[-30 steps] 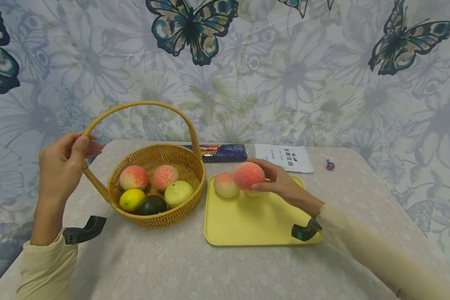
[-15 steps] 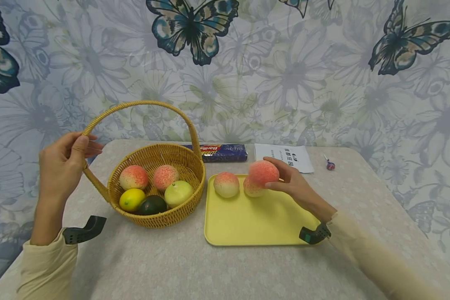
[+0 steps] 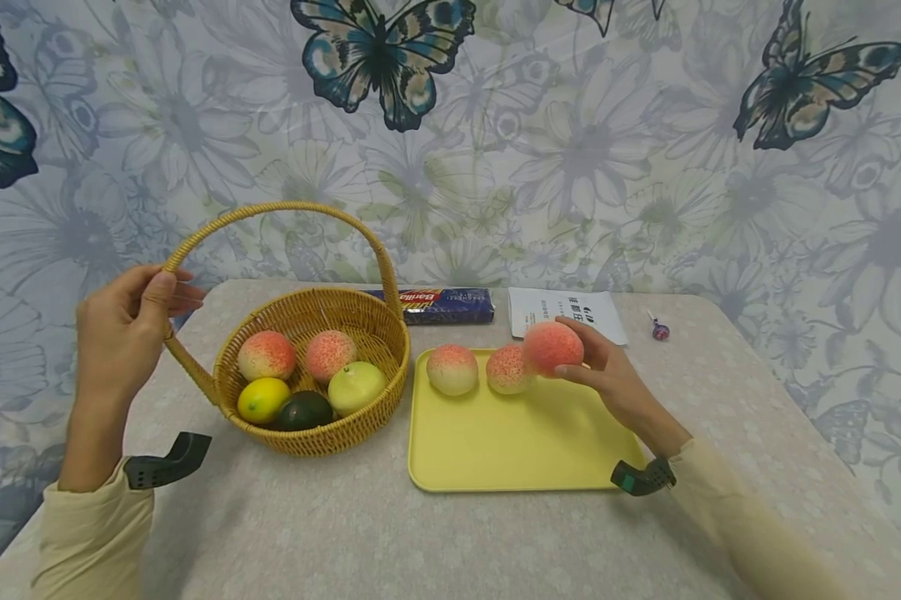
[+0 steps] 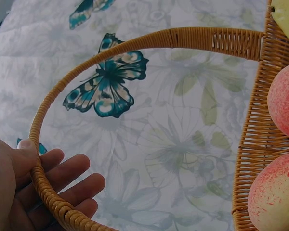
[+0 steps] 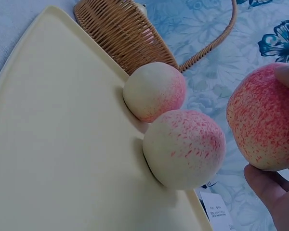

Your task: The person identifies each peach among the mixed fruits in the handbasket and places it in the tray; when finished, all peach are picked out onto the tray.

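Note:
My left hand [image 3: 123, 329] holds the arched handle [image 4: 49, 192] of a wicker basket [image 3: 322, 442], thumb on one side and fingers behind. Inside the basket lie two peaches [image 3: 267, 356], a lemon [image 3: 263, 400], a dark green avocado [image 3: 304, 411] and a round yellow-green fruit [image 3: 357, 387]. Above the back right of a yellow tray [image 3: 510, 450], my right hand [image 3: 608, 375] grips a pinkish-red peach [image 5: 265, 118] between thumb and fingers. Two more peaches sit on the tray, a left one [image 3: 453, 370] and a right one [image 3: 508, 369] that the held peach partly overlaps in the head view.
Behind the tray lie a blue Barilla spaghetti box [image 3: 450, 306] and a white printed packet [image 3: 566, 312]. A small wrapped lollipop [image 3: 659, 330] lies at the back right of the table. A butterfly-patterned cloth [image 3: 570, 167] hangs behind.
My right hand has carried its peach to the right, from between the two tray peaches to beyond the right one, uncovering most of it. My left hand and the basket stay put.

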